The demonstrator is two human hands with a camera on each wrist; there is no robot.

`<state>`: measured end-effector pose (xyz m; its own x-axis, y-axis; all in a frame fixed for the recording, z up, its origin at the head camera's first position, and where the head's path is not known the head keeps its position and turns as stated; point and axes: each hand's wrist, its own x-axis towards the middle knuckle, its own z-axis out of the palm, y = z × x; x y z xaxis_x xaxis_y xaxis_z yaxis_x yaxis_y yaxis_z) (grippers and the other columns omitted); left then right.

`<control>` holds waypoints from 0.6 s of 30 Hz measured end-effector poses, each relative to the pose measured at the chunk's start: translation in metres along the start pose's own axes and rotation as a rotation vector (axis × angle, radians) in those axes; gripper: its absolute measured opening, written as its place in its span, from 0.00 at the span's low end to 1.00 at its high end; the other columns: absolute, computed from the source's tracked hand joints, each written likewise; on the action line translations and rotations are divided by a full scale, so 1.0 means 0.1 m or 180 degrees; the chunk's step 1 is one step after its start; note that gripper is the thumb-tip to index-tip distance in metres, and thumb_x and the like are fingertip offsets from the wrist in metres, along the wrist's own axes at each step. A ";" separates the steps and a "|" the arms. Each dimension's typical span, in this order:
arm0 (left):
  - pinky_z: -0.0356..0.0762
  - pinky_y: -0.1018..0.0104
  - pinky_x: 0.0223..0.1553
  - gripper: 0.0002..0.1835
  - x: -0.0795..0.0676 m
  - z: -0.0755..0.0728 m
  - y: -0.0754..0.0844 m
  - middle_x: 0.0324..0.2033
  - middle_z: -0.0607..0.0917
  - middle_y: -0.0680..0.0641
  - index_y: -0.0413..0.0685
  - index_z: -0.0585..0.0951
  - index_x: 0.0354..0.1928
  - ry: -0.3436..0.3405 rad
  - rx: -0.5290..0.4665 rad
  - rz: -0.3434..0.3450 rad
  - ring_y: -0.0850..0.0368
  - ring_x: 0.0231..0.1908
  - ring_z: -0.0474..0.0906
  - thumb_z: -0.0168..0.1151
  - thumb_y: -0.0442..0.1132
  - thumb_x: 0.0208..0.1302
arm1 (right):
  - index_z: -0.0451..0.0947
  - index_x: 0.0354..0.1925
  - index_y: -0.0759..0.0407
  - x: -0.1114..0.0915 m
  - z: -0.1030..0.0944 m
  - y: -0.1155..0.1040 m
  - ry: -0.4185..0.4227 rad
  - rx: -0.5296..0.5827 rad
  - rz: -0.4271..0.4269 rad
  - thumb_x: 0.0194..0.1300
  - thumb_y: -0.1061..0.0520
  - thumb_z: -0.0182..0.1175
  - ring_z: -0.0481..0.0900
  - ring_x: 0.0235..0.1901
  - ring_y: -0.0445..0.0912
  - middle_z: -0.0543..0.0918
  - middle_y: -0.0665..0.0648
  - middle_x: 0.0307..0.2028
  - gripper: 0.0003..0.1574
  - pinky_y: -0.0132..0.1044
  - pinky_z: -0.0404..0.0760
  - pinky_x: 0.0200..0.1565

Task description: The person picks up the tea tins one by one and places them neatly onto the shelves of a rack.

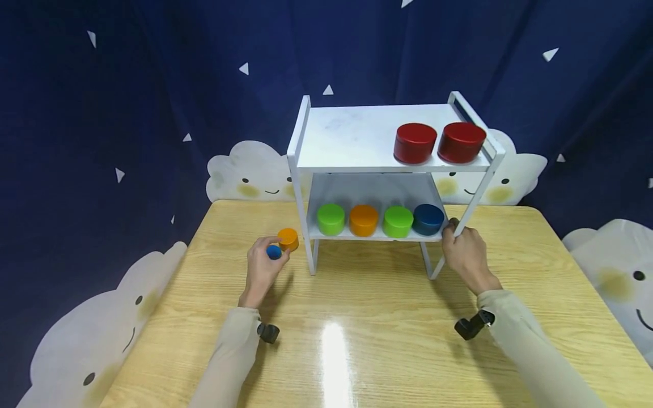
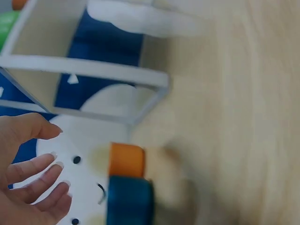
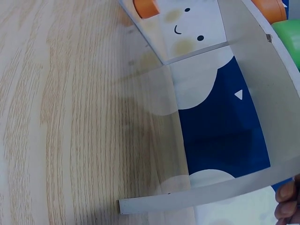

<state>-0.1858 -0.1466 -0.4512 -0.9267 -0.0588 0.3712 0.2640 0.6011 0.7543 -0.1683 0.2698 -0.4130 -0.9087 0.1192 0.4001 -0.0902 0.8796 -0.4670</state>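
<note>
My left hand [image 1: 261, 266] is spread around a blue round container [image 1: 274, 253] on the table, left of a white two-tier rack [image 1: 352, 133]. In the left wrist view the thumb and fingers stand apart, with a gap to that container. An orange round container [image 1: 288, 239] stands right behind it. At the rack's right side, my right hand [image 1: 465, 252] grips the frame by the lower shelf, beside a dark blue container [image 1: 428, 220]. Curled fingers [image 3: 286, 201] show at the edge of the right wrist view; the rest of the hand is out of frame there.
Two red containers [image 1: 415, 143] stand on the right of the upper shelf. On the lower shelf are green [image 1: 331, 220], orange [image 1: 363, 221] and another green container [image 1: 398, 221]. The wooden table [image 1: 377, 317] ends at a dark blue curtain [image 1: 153, 85] with clouds.
</note>
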 end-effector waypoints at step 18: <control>0.67 0.41 0.57 0.32 0.00 0.13 -0.40 0.55 0.73 0.30 0.30 0.72 0.58 -0.0287 0.0211 -0.0730 0.33 0.56 0.68 0.72 0.31 0.50 | 0.65 0.25 0.60 -0.03 0.00 -0.01 -0.0020 0.0089 0.0091 0.74 0.52 0.31 0.66 0.15 0.52 0.65 0.56 0.13 0.25 0.41 0.63 0.15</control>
<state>-0.1999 -0.1608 -0.4884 -0.9812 -0.1301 0.1424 0.0287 0.6314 0.7749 -0.1651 0.2687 -0.4139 -0.9135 0.1412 0.3814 -0.0755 0.8626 -0.5002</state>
